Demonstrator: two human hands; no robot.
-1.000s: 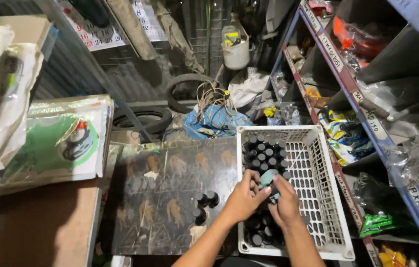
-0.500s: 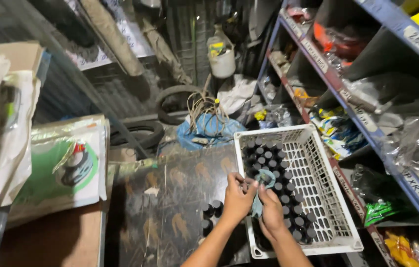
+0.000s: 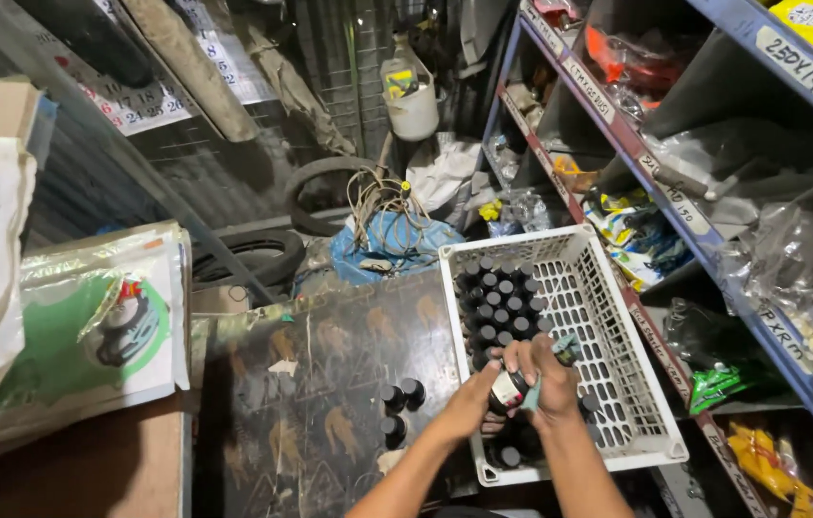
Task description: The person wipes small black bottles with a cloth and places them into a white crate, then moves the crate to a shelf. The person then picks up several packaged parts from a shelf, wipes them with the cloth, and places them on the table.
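Small dark bottle (image 3: 505, 388) with pale label, held over near end of white crate (image 3: 651, 436). Left hand (image 3: 469, 401) curled round its base; right hand (image 3: 545, 372) closed over its top, teal cloth (image 3: 560, 353) pinched in same fingers. Just beyond the grip: rows of black-capped bottles (image 3: 502, 297) standing in crate. Left of the grip: three loose bottles (image 3: 400, 405) on dark board. Risk, judged: cloth between fingers and bottle weakens hold; a slip would topple the packed rows.

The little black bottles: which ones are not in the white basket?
The three bottles standing on the dark board left of the basket; all the others sit inside it or in the hands.
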